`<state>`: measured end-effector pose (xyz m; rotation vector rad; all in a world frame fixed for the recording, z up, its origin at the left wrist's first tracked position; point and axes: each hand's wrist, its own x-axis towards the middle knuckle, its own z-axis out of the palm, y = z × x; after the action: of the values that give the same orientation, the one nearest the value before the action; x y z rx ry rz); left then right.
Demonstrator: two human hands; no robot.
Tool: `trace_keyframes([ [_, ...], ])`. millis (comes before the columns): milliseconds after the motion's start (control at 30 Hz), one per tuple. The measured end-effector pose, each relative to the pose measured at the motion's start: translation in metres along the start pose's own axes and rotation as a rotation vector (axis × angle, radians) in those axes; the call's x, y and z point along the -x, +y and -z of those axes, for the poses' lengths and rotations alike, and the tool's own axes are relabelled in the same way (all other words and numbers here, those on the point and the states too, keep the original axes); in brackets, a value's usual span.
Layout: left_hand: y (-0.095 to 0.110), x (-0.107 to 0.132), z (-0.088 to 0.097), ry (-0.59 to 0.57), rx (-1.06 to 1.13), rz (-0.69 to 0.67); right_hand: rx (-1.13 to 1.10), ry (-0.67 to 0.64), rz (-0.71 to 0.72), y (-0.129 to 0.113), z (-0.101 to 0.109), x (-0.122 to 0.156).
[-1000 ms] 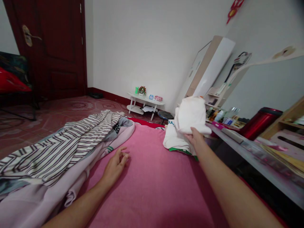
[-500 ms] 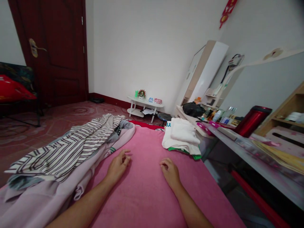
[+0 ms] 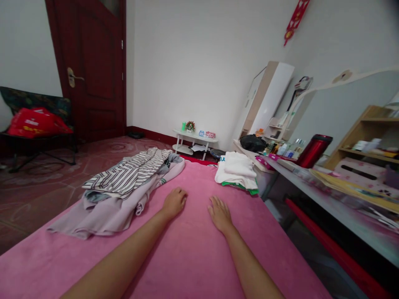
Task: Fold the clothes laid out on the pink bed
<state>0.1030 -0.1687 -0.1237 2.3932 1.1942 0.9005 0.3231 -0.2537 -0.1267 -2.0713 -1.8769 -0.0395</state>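
Folded white clothes (image 3: 235, 178) were out of the fingers: the right hand (image 3: 220, 211) had let go, its fingers slightly apart over the pink cover (image 3: 193, 257), while the left hand (image 3: 174, 204) curled loosely around nothing. Beyond the right hand, the upper white piece (image 3: 240, 163), gripped a second earlier, lay on the others near the cover's right edge, so its placing looked finished. Left of both hands, the striped garment (image 3: 131, 172) lay loosely across a pale garment (image 3: 102, 216).
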Motion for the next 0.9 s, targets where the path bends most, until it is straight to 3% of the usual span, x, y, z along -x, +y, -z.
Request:
trace_keyframes([
  [367,0.016,0.034,0.011,-0.009,-0.068,-0.033,-0.317,0.155,0.018,0.011,0.004,0.019],
  [700,-0.015,0.018,-0.002,0.064,0.176,-0.007,-0.545,0.275,0.019,0.022,0.001,0.010],
  [800,-0.012,0.019,0.002,0.152,0.199,0.029,-0.543,0.315,-0.031,0.022,0.002,0.011],
  [900,0.001,0.024,0.017,0.368,0.151,0.079,-0.432,0.514,-0.074,0.016,0.013,0.014],
])
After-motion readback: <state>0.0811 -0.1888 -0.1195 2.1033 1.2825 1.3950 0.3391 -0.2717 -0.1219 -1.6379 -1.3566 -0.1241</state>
